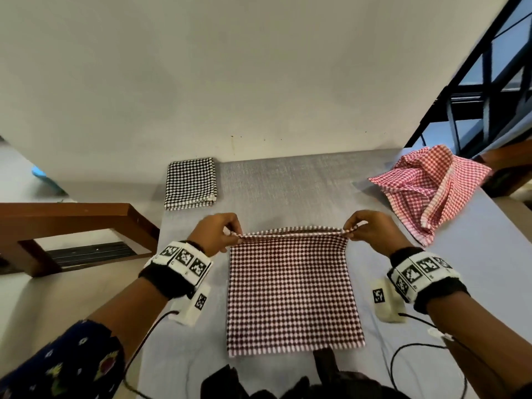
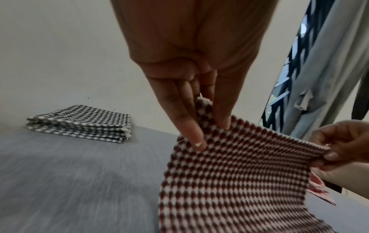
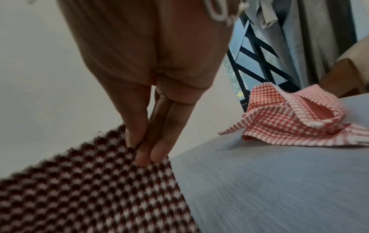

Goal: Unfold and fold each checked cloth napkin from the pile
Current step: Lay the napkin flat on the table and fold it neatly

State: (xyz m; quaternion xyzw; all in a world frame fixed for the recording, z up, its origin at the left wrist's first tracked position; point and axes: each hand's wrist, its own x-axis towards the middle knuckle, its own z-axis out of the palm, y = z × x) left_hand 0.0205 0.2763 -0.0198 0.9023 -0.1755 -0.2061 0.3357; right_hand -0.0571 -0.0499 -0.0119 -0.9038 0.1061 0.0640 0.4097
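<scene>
A dark red and white checked napkin (image 1: pixel 292 292) lies on the grey table (image 1: pixel 288 182) in front of me, its near edge flat and its far edge lifted. My left hand (image 1: pixel 230 233) pinches the far left corner between thumb and fingers (image 2: pixel 196 138). My right hand (image 1: pixel 352 229) pinches the far right corner, its fingertips (image 3: pixel 149 156) pressed on the cloth (image 3: pixel 95 189). A folded black and white checked napkin (image 1: pixel 190 183) sits at the back left, also seen as a flat stack (image 2: pixel 79 124). A crumpled red and white checked napkin (image 1: pixel 429 188) lies at the back right (image 3: pixel 295 116).
A white wall (image 1: pixel 259 82) stands right behind the table. A brown wooden frame (image 1: pixel 72 223) is off the table's left side. A dark window grille (image 1: pixel 489 82) and a curtain (image 2: pixel 323 78) are at the right. Cables (image 1: pixel 417 349) and dark cloth (image 1: pixel 288 381) lie near the front edge.
</scene>
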